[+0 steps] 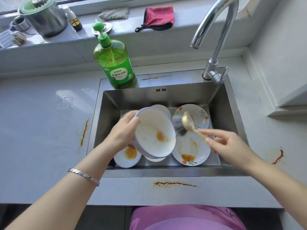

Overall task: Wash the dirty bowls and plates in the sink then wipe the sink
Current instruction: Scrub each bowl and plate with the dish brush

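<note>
My left hand (122, 130) grips a white bowl (154, 131) with a lilac rim, tilted over the steel sink (229, 113); an orange stain sits inside it. My right hand (227, 145) pinches the handle of a gold spoon (188, 121), whose bowl hovers just right of the held bowl. Below lie a flowered plate (191, 146) smeared with orange sauce, a second flowered plate (197, 112) behind it, a stained small bowl (127, 156) at front left, and another white dish (162, 108) at the back. A dark dish brush (178, 127) lies between the plates.
A green dish-soap pump bottle (116, 63) stands at the sink's back left rim. The faucet (214, 30) arches over the back right. A red cloth (159, 17) and a grey cloth (114, 13) lie on the windowsill. Orange sauce streaks (174, 183) mark the grey counter around the sink.
</note>
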The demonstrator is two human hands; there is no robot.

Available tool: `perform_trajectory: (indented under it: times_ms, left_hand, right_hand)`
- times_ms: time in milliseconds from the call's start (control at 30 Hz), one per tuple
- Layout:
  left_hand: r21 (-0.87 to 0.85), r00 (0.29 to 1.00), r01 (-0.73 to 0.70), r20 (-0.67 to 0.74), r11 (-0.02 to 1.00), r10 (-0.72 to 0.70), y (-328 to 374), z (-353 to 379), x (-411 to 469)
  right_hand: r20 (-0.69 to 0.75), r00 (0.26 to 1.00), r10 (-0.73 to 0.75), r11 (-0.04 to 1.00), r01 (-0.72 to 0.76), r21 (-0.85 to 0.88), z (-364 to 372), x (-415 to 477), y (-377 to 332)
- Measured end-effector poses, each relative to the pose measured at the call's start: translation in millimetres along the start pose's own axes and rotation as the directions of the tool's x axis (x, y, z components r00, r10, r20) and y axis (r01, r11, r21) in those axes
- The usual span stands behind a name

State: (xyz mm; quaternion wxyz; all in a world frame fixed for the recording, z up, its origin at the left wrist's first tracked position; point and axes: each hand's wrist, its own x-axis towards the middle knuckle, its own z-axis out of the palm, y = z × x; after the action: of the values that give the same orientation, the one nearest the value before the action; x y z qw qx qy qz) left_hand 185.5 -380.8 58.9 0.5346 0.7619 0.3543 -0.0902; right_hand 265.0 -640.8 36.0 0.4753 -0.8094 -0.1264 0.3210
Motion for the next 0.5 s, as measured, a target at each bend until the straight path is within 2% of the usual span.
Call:
perform_trajectory:
  times_ms: [67, 100, 200, 300, 400, 500]
  left_hand:
    - [-0.031, 0.999, 0.027, 0.030, 0.999, -0.026, 0.6, -3.9, 2.6]
    - [-0.053, 0.997, 0.046, 0.065, 0.998, -0.043, 0.8, -4.0, 4.3]
    - [-0.083, 0.973, 0.086, 0.220, 0.993, -0.066, 3.6, -0.8, 6.8]
    - [-0.005, 0.953, 0.031, 0.303, 1.000, -0.028, 11.8, 4.3, 7.3]
    - [0.041, 0.949, -0.025, 0.314, 0.999, 0.011, 25.7, 5.5, 8.1]
    - [-0.045, 0.970, -0.073, 0.231, 0.996, 0.081, 29.6, 9.6, 5.7]
  right_hand:
    - [-0.084, 0.990, 0.112, 0.977, -0.095, 0.190, 2.7, 2.3, -5.6]
    - [-0.067, 0.985, 0.160, 0.960, -0.140, 0.242, 7.9, 3.5, -8.4]
    - [0.094, 0.963, 0.254, 0.887, -0.271, 0.375, 24.5, 7.5, -13.1]
    - [0.208, 0.950, 0.234, 0.857, -0.303, 0.417, 31.4, 10.4, -14.0]
    - [0.143, 0.954, 0.262, 0.863, -0.298, 0.408, 35.7, 10.6, -12.7]
    - [0.061, 0.945, 0.321, 0.810, -0.307, 0.500, 40.2, 10.9, -13.5]
